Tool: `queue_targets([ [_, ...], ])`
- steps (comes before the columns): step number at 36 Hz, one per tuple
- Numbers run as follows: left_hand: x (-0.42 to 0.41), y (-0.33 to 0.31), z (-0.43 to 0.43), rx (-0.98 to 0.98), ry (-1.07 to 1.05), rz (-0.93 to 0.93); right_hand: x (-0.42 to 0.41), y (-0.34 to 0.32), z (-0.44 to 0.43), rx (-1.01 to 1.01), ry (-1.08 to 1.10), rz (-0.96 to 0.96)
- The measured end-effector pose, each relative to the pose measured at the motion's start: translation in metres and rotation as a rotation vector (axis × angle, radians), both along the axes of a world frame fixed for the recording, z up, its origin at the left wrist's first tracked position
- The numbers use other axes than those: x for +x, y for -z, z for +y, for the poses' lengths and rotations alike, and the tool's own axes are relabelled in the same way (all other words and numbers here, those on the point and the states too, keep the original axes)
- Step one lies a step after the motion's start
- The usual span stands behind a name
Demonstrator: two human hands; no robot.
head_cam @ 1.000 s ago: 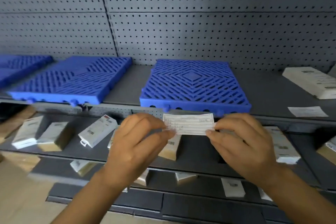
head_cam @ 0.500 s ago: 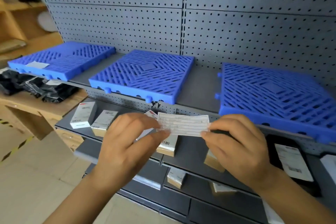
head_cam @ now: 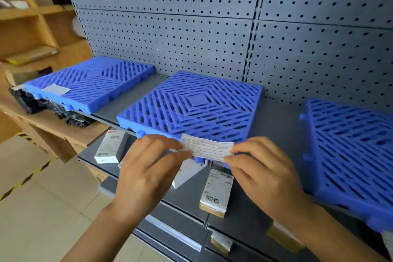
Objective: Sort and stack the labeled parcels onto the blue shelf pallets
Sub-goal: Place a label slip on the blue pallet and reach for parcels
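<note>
A white lined paper label [head_cam: 207, 149] is stretched between my two hands, in front of the middle blue pallet [head_cam: 197, 104]. My left hand [head_cam: 148, 168] pinches its left end and my right hand [head_cam: 263, 173] pinches its right end. Another blue pallet [head_cam: 91, 83] lies to the left with a paper slip [head_cam: 55, 89] on it. A third blue pallet [head_cam: 350, 155] lies at the right. On the lower shelf lie labelled parcels: a white box [head_cam: 110, 145] at the left and a barcode box [head_cam: 217, 192] under the label.
The grey shelf [head_cam: 278, 125] is backed by a pegboard wall [head_cam: 191, 27]. More small parcels [head_cam: 221, 242] sit on lower shelves. Wooden shelving [head_cam: 27, 34] and black bags [head_cam: 42, 106] stand at the left, above a floor with yellow-black tape [head_cam: 25, 181].
The view has swung left along the shelf, bringing the left pallets and wooden shelving into sight. Both hands keep holding the label the same way.
</note>
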State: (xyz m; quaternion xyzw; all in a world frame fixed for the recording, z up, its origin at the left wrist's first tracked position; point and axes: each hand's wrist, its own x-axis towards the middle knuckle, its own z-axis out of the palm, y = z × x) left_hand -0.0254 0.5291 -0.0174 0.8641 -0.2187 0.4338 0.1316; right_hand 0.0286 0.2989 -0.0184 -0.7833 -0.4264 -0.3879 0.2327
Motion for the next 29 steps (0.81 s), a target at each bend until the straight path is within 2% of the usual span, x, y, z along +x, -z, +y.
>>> queue_targets([
  [6, 0.032, 0.001, 0.033, 0.028, 0.014, 0.055, 0.022, 0.001, 0.032, -0.052, 0.078, 0.056],
  [18, 0.089, 0.006, 0.100, 0.037, 0.287, 0.124, 0.026, -0.003, 0.089, -0.144, 0.315, 0.191],
  [29, 0.100, 0.012, 0.113, 0.016, 0.481, 0.201, 0.007, 0.006, 0.108, -0.032, 0.455, 0.284],
])
